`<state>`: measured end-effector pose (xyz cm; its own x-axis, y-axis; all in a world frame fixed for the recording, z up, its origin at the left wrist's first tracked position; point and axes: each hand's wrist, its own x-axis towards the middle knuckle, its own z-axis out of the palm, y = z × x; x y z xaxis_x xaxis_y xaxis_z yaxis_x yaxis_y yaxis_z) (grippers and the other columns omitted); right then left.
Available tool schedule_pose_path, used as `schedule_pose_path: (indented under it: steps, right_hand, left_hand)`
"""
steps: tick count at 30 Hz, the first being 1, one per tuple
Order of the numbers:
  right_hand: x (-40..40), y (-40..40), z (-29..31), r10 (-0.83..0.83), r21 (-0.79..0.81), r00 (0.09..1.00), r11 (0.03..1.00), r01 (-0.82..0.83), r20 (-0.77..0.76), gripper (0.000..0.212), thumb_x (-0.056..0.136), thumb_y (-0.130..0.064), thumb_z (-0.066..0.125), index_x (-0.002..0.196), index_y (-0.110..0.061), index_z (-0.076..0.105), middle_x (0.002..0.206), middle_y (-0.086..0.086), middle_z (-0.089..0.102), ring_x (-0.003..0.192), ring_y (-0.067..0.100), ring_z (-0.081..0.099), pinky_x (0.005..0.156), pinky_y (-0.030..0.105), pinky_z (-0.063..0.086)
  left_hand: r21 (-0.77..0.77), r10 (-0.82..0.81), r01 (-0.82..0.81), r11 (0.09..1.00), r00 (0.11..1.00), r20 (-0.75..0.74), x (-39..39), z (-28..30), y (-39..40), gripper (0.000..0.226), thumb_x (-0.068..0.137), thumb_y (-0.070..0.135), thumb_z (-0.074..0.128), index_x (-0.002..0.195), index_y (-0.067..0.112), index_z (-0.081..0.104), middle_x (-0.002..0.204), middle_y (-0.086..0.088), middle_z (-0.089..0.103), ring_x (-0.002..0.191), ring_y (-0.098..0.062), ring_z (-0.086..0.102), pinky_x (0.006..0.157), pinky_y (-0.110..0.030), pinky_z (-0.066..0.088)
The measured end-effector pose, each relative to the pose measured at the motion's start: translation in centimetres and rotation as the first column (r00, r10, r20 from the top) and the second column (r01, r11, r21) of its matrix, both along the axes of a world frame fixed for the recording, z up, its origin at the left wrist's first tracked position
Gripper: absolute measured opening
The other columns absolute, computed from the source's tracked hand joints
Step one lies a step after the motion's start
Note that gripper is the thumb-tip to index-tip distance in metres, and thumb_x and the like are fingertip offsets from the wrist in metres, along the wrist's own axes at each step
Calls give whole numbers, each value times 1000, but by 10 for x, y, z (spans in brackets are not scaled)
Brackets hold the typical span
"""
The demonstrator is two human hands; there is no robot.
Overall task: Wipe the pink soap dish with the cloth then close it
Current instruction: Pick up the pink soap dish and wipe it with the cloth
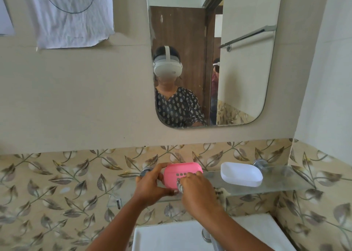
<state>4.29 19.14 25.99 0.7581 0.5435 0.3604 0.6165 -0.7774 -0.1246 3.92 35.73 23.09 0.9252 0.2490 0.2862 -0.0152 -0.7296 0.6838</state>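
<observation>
The pink soap dish (pixel 176 171) with a row of drain slots is tilted toward me over the left part of the glass shelf (pixel 282 186). My left hand (pixel 152 184) grips its left end, fingers over the top and thumb below. My right hand (pixel 196 188) covers its right front and holds a small striped grey cloth (pixel 180 187), mostly hidden under the fingers, against the dish. The white translucent lid (pixel 241 174) lies apart on the shelf to the right.
A white washbasin (pixel 167 237) with a chrome tap (pixel 206 235) sits below the shelf. A mirror (pixel 238 70) hangs on the wall above. A white cloth (pixel 72 18) hangs at top left. Leaf-patterned tiles back the shelf.
</observation>
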Motion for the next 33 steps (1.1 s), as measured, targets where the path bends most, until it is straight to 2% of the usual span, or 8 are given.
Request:
schedule_pose_path:
  steps: [5,9,13,20,22,25,28,33]
  right_hand:
    - [8,-16,-1,-117,-28,991,992,119,68,25,89,0,51,105,-13,65,108,5,62,104,26,47,78,33,42]
    - [9,-12,-7,-140,-1,988,990,140,64,27,91,3,45,107,-13,60,110,6,61,107,28,46,81,34,41]
    - [9,-7,-10,-87,30,995,996,86,51,26,91,-1,46,105,-14,64,106,4,65,109,27,48,84,35,39]
    - [-3,20,-9,94,162,994,983,-84,-58,29,89,-2,49,110,-12,65,113,5,64,107,21,53,94,29,41]
    - [-6,22,-9,101,224,991,971,-79,-88,31,86,1,49,109,-12,65,109,5,66,101,19,57,86,26,44]
    - [-10,24,-10,119,239,985,967,-86,-125,33,80,3,45,104,-10,64,105,7,67,95,22,59,78,29,45]
    - [-8,26,-9,138,240,977,966,-96,-164,36,78,1,44,107,-10,62,108,7,65,97,24,58,79,32,45]
    - [4,33,-3,161,234,963,966,-109,-216,41,81,-2,44,117,-11,60,117,7,63,103,24,58,88,34,49]
  left_hand:
    - [5,2,-2,1000,1000,-20,0,0,0,81,51,48,86,121,50,43,83,15,60,78,6,49,87,-32,27]
    - [-20,-9,9,1000,1000,-16,0,-1,1,81,49,47,87,118,53,44,81,14,61,74,4,49,91,-36,34]
    - [-7,-5,5,1000,1000,-12,0,0,0,81,49,48,86,118,53,44,80,15,60,74,5,49,85,-33,31]
    - [-13,-41,41,999,999,-1,5,-8,6,81,39,60,71,114,61,40,81,13,64,82,1,57,94,-41,38]
    - [-6,-39,39,999,999,8,5,-7,6,81,41,58,69,117,59,41,81,14,63,85,-1,57,95,-42,37]
    - [52,-29,28,998,1000,5,2,-4,3,76,56,45,72,125,51,41,87,22,60,92,-3,52,92,-35,27]
    - [72,-24,25,997,1000,-2,1,-2,2,72,60,41,68,127,48,40,91,24,59,96,-2,49,93,-34,22]
    - [65,-42,42,997,999,-7,3,-6,5,65,62,41,60,123,52,39,103,26,62,105,-3,53,99,-40,27]
